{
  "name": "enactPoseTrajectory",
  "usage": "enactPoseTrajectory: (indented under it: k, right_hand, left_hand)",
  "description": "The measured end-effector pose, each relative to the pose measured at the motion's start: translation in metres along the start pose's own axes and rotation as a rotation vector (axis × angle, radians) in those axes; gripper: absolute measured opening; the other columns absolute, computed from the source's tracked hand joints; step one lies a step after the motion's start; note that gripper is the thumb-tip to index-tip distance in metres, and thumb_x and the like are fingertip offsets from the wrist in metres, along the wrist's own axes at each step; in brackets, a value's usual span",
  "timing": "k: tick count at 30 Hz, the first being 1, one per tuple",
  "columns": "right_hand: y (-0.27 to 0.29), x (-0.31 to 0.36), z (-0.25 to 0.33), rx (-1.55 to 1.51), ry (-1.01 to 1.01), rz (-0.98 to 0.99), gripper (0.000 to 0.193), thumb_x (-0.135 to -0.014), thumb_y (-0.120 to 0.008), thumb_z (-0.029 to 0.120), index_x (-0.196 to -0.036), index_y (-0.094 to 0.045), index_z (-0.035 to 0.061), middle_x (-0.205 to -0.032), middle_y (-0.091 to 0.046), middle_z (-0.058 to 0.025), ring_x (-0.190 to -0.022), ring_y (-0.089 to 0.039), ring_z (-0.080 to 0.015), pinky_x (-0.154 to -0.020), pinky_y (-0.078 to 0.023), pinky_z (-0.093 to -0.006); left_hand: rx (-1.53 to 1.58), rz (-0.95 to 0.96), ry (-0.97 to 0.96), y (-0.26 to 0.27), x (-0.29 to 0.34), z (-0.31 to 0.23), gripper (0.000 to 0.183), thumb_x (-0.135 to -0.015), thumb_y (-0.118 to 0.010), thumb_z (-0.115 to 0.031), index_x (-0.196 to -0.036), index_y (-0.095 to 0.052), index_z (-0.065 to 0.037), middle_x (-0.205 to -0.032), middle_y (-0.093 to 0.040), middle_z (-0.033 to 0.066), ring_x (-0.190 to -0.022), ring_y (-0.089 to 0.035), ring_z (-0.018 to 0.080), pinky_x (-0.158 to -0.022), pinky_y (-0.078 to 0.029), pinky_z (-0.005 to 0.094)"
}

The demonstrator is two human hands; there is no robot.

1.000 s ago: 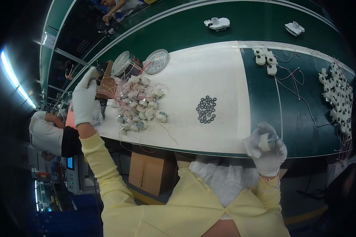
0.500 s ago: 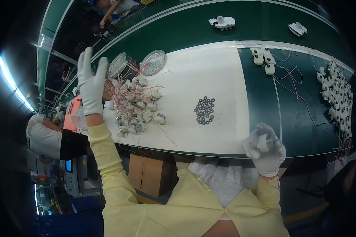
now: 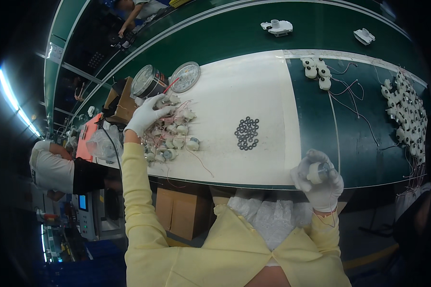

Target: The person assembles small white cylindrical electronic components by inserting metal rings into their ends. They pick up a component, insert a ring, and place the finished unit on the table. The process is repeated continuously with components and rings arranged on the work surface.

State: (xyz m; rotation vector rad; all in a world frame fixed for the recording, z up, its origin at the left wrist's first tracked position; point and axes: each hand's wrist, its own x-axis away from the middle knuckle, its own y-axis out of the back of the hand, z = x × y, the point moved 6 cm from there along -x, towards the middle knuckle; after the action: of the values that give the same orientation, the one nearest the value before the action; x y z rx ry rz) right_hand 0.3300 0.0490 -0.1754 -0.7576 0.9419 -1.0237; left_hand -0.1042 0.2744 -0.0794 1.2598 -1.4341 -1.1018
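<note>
My left hand (image 3: 147, 115), in a white glove, is over the far left part of a heap of small white motors (image 3: 178, 129) with thin red and white wires. Its thumb and fingers are apart, and nothing shows between them. At the table's front edge, my gloved right hand (image 3: 319, 191) is palm up. It holds a small white motor (image 3: 317, 173) with a metallic round end, whose thin wire hangs down past the wrist. Several dark rings (image 3: 247, 134) lie grouped on the white sheet between my hands.
Beyond the heap stand a can (image 3: 149, 82) and a round lid (image 3: 186, 77) with a red stick. White motors with black caps (image 3: 407, 117) cover the right end; a few more (image 3: 317, 71) lie nearer. White housings (image 3: 277, 27) sit on the green belt. Another person (image 3: 52, 165) is at left.
My left hand has come down from its raised position onto the motor heap. My right hand keeps its motor in nearly the same place. The white housings on the belt have shifted slightly right.
</note>
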Motion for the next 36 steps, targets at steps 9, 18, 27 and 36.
enactPoseTrajectory:
  k: [9, 18, 27, 36]
  right_hand:
    - [-0.001, 0.000, -0.002, -0.001, -0.004, 0.002, 0.069, -0.094, -0.075, 0.044, -0.143, -0.059, -0.0021, -0.105, -0.069, -0.0250, -0.071, -0.062, -0.0207, -0.068, -0.049, -0.0337]
    - [-0.006, 0.000, 0.000, 0.019, 0.035, -0.028, 0.066, -0.098, -0.070, 0.045, -0.142, -0.059, -0.0026, -0.094, -0.067, -0.0210, -0.066, -0.058, -0.0198, -0.064, -0.046, -0.0332]
    - [-0.010, -0.005, -0.002, -0.038, 0.031, 0.163, 0.065, -0.102, -0.059, 0.058, -0.128, -0.069, -0.0005, -0.064, -0.060, -0.0083, -0.050, -0.047, -0.0147, -0.050, -0.037, -0.0292]
    - [-0.008, -0.003, 0.000, 0.083, 0.103, 0.023, 0.065, -0.093, -0.077, 0.042, -0.142, -0.058, 0.0018, -0.088, -0.065, -0.0072, -0.060, -0.053, -0.0127, -0.057, -0.040, -0.0299]
  left_hand:
    - [0.236, -0.215, -0.076, 0.002, -0.006, 0.027, 0.054, -0.104, -0.061, -0.046, -0.142, -0.065, -0.008, -0.132, -0.071, 0.0153, -0.126, -0.064, 0.0256, -0.108, -0.047, 0.0331]
    - [0.357, 0.176, -0.104, -0.021, -0.013, -0.021, 0.055, -0.107, -0.060, -0.043, -0.138, -0.066, 0.002, -0.133, -0.071, 0.0122, -0.126, -0.063, 0.0181, -0.111, -0.044, 0.0304]
    - [0.212, -0.364, -0.245, 0.036, 0.102, -0.057, 0.036, -0.107, -0.062, -0.022, -0.131, -0.069, 0.004, -0.130, -0.072, 0.0143, -0.121, -0.066, 0.0215, -0.105, -0.049, 0.0324]
    - [0.164, -0.623, -0.064, -0.046, 0.159, 0.037, 0.053, -0.107, -0.057, -0.020, -0.154, -0.047, 0.001, -0.159, -0.043, 0.0256, -0.148, -0.043, 0.0384, -0.122, -0.034, 0.0440]
